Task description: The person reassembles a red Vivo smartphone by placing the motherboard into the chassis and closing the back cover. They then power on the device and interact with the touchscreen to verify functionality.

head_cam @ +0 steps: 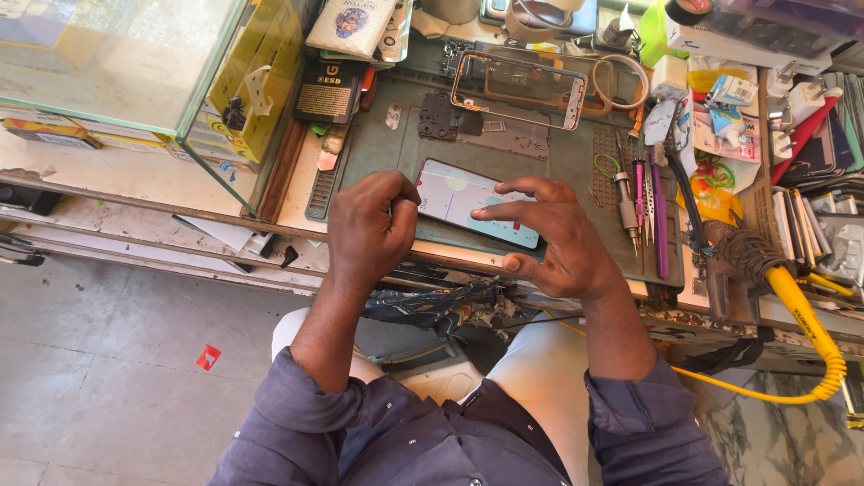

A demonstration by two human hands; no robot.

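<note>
Smartphone (468, 200), screen lit pink and teal, flat on green mat

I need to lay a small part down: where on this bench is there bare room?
Bare mat lies between the lit phone, the left hand and the dark plate; more lies between the phone and the phone frame. Right of the right hand, the tools crowd it.
</note>
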